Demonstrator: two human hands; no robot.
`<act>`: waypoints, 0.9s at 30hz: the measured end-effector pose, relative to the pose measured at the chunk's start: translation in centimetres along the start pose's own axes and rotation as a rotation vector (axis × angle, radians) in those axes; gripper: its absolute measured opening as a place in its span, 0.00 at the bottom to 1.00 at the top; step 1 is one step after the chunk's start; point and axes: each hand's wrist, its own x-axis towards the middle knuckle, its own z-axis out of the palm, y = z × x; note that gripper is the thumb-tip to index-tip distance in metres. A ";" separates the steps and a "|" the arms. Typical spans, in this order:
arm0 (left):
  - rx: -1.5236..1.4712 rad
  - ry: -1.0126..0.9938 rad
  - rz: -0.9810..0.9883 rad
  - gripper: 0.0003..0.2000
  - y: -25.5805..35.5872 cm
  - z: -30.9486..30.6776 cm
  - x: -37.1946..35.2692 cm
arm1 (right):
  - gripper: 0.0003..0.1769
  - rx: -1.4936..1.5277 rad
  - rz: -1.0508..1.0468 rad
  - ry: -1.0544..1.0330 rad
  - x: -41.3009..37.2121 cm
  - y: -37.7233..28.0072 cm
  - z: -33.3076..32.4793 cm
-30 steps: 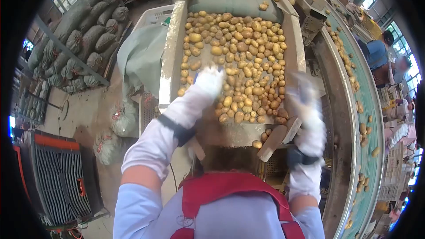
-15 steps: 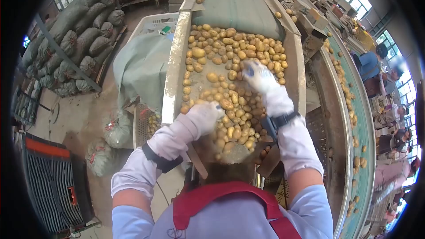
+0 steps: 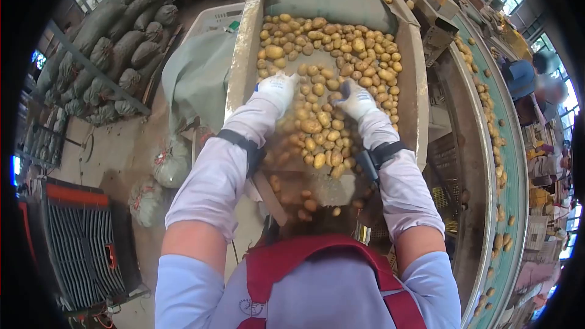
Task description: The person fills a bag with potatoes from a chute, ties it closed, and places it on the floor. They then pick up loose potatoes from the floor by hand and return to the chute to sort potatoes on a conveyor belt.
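Note:
Many yellow-brown potatoes [image 3: 312, 127] lie spread over the metal sorting trough [image 3: 420, 79] in front of me. My left hand [image 3: 277, 89], in a white glove, is at the trough's left side, at the edge of the heap; whether it holds a potato cannot be made out. On the right, my right hand [image 3: 355, 100], also gloved, rests among the potatoes with thumb and fingers apart and nothing plainly gripped. Some potatoes near the trough's lower end [image 3: 309, 205] are blurred.
A green conveyor belt [image 3: 515, 189] with potatoes runs along the right, with several people beyond it. Full sacks [image 3: 116, 55] are stacked at the left. A white crate [image 3: 213, 19] draped with green cloth [image 3: 198, 79] adjoins the trough. Two tied bags [image 3: 148, 201] sit on the floor.
My left hand has moved up and away from me along the trough's left side. My right hand has shifted slightly, its fingers now spread. Potatoes have shifted towards the lower end.

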 end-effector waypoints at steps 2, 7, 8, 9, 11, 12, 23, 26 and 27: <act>-0.012 0.079 0.010 0.22 -0.8 0.8 -0.4 | 0.33 0.057 0.005 0.071 -2.5 -0.9 -0.6; -0.867 0.244 -0.033 0.21 -2.3 -0.4 -2.6 | 0.25 -0.102 -0.383 0.046 -8.9 -7.5 1.7; -1.209 0.199 -0.077 0.20 -1.8 -2.0 -4.2 | 0.24 -0.288 -0.414 -0.007 -9.1 -8.6 3.2; -1.499 0.135 -0.031 0.21 -2.4 -2.1 -4.9 | 0.23 -0.317 -0.400 -0.029 -9.2 -9.3 4.0; -1.944 0.045 0.093 0.21 -4.2 -1.8 -5.7 | 0.20 -0.393 -0.415 0.063 -8.8 -10.0 5.4; -2.034 0.062 0.132 0.20 -4.9 -0.5 -5.4 | 0.20 -0.390 -0.395 0.070 -8.3 -9.2 6.0; -0.913 0.703 0.446 0.16 9.3 2.8 -10.0 | 0.21 2.288 -0.338 -0.290 -14.3 -3.0 5.2; -0.320 0.563 0.745 0.21 16.0 3.0 -12.0 | 0.20 2.427 -0.511 0.503 -16.3 -1.4 7.5; -0.400 0.515 0.799 0.24 18.0 2.5 -12.4 | 0.20 2.354 -0.550 0.732 -17.0 -1.5 6.3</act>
